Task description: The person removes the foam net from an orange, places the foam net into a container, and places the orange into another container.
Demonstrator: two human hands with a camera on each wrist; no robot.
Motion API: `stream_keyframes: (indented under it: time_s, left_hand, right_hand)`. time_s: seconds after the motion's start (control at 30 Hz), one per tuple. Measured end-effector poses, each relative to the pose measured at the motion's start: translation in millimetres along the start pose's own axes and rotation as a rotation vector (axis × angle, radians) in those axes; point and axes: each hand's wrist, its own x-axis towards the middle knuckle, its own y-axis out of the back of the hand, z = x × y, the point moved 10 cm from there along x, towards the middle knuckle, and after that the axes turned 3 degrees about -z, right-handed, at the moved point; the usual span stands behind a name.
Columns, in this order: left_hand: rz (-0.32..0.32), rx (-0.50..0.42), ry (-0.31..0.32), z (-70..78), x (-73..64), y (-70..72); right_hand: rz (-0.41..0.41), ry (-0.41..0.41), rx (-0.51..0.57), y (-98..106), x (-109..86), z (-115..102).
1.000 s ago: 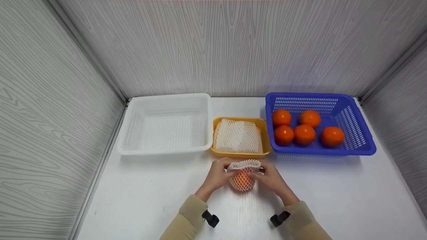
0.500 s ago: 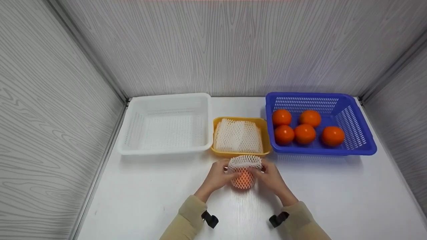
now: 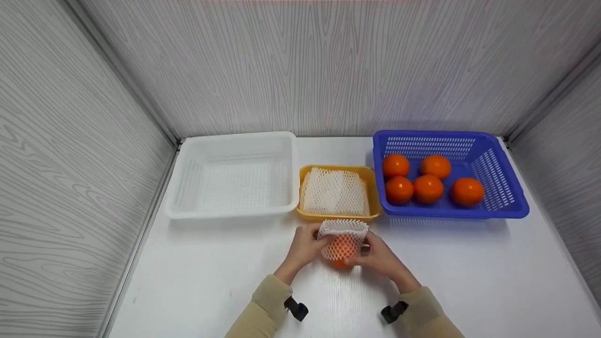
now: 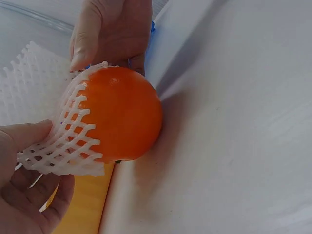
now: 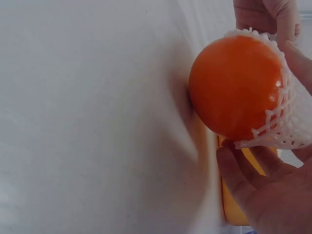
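Note:
An orange [image 4: 124,114] sits partly inside a white foam net sleeve [image 4: 80,141], with its near end bare. My left hand [image 3: 303,249] pinches the sleeve between thumb and fingers at its left side. On the other side, my right hand [image 3: 382,256] holds the orange through and beside the sleeve edge, its thumb low near the bare skin of the fruit. In the right wrist view, the fingers [image 5: 239,170] of the right hand curl under the orange and the net rim. The far end of the sleeve stands up loose above the fruit.
A yellow basket [image 3: 338,218] of stacked foam nets [image 3: 334,192] lies just beyond the hands. To its right, a blue basket [image 3: 507,213] holds several oranges [image 3: 428,188]. A white basket [image 3: 235,213] stands at the left. Wood-grain panels [image 3: 281,70] enclose the white table [image 3: 197,281].
The sleeve's lower edge has shifted up, baring the bottom of the orange, which it covered earlier. The top rim has unfolded upward. My right thumb has moved down the fruit.

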Motion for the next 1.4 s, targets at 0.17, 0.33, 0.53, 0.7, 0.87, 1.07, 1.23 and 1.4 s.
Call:
stream_keyframes:
  time_s: [0.17, 0.33, 0.53, 0.7, 0.87, 1.07, 1.23, 1.4]
  left_hand:
    - [0.030, -0.061, -0.001, 2.2, 0.9, 5.0]
    - [0.078, -0.084, -0.015, 8.9, 4.5, 13.7]
    - [0.128, -0.118, -0.031, 20.8, 14.3, 27.5]
    - [0.147, -0.087, -0.038, 29.7, 29.0, 37.5]
    - [0.131, -0.035, -0.045, 37.6, 49.5, 38.9]
    - [0.115, 0.074, 0.027, 36.5, 73.7, 35.3]
    - [0.108, 0.187, 0.028, 37.1, 89.8, 33.4]
    - [0.070, 0.227, 0.067, 28.1, 98.7, 28.4]
  right_hand:
    - [-0.026, -0.013, 0.013, -4, 1.5, 2]
    - [-0.045, -0.016, 0.003, -8, 2.4, 2]
    - [-0.057, -0.005, -0.030, -10, -0.4, 0]
    - [-0.070, 0.039, -0.037, -11, -1.8, -3]
    - [-0.074, 0.067, -0.031, -11, -3.0, -6]
    - [-0.063, 0.037, -0.046, -10, -3.4, -4]
    - [-0.055, 0.011, -0.064, -10, -2.8, -1]
    - [-0.048, -0.003, -0.045, -9, -7.5, -15]
